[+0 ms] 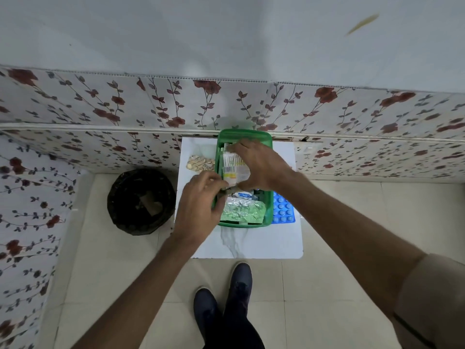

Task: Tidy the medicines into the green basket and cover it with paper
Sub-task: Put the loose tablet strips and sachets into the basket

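A green basket (268, 212) stands on a small white table (264, 243) against the wall. Inside its near end lie a green foil blister strip (242, 210) and a blue-and-white packet (245, 195). My right hand (256, 165) reaches over the basket's middle and grips a white medicine box (232, 170) with a barcode. My left hand (201, 200) pinches the box's near left corner at the basket's left rim. A strip of tan tablets (200, 163) lies on the table left of the basket. A blue blister pack (283, 210) lies to its right.
A black bin (141, 201) lined with a dark bag stands on the tiled floor left of the table. Floral-patterned panels (226, 107) run behind the table and along the left. My dark shoes (224, 298) are just before the table's front edge.
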